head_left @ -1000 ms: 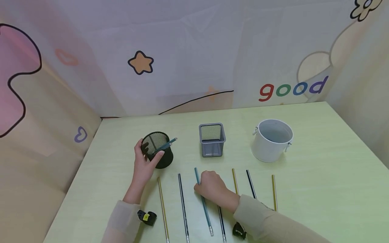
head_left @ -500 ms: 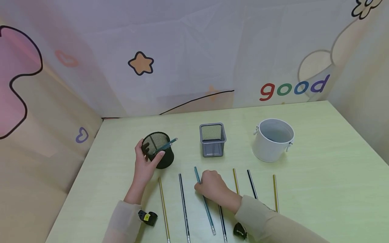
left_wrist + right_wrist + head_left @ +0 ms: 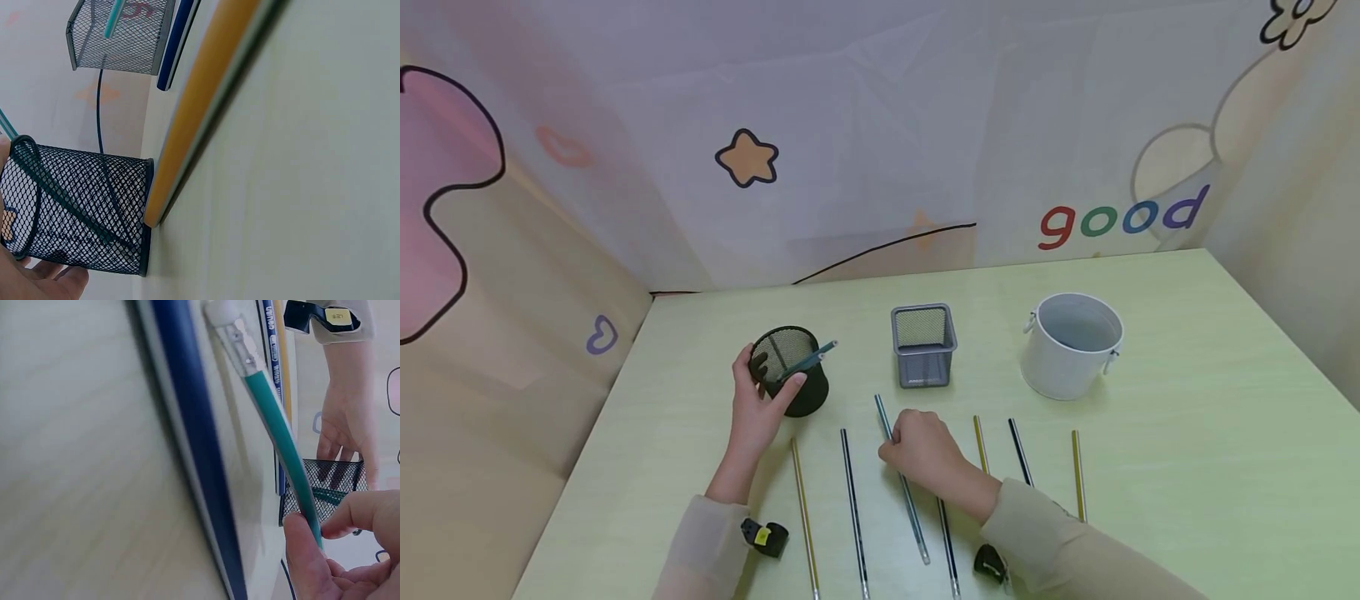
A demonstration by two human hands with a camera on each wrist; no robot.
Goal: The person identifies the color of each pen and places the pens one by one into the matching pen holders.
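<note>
My left hand (image 3: 758, 421) grips the rim and side of a round black mesh pen cup (image 3: 807, 398), thumb at the front. Teal pencils (image 3: 808, 360) lean inside the cup, their ends sticking out over its right rim. In the left wrist view the mesh cup (image 3: 87, 212) stands on the table with fingers around its top. My right hand (image 3: 925, 450) pinches another teal pencil (image 3: 914, 518) between thumb and forefinger. The right wrist view shows that teal pencil (image 3: 278, 428) tilted, its eraser end raised off the table beside a dark blue pencil (image 3: 197, 419).
Yellow and dark blue pencils lie in a row, among them a yellow pencil (image 3: 805, 517) and a blue one (image 3: 854, 517) left of my right hand. Behind stand a square grey mesh holder (image 3: 923, 367) and a white bucket (image 3: 1060, 367). A patterned cloth (image 3: 880, 150) hangs at the back.
The teal pencil in my right hand has risen a little from the table, and the right hand has lifted slightly with it. My left hand stays on the cup.
</note>
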